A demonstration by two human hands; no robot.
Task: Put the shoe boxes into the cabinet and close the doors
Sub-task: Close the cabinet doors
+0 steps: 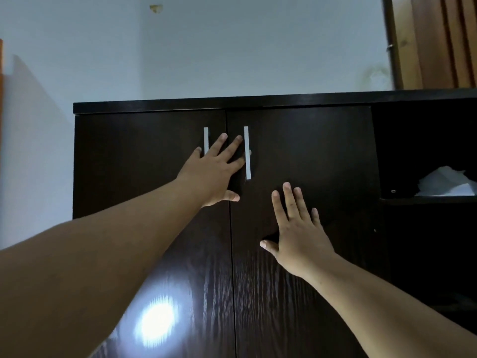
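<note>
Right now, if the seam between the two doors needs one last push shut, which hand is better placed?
Probably the left hand: it lies flat across the seam between the handles. The right hand rests lower, wholly on the right door.

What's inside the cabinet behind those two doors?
Cannot tell: both doors look shut, with the left hand and right hand flat on them. Any shoe boxes are hidden.

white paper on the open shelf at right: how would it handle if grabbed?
The white paper looks crumpled and thin, so probably floppy and very light. It likely crushes further under a grip and slides easily on the dark shelf.
</note>
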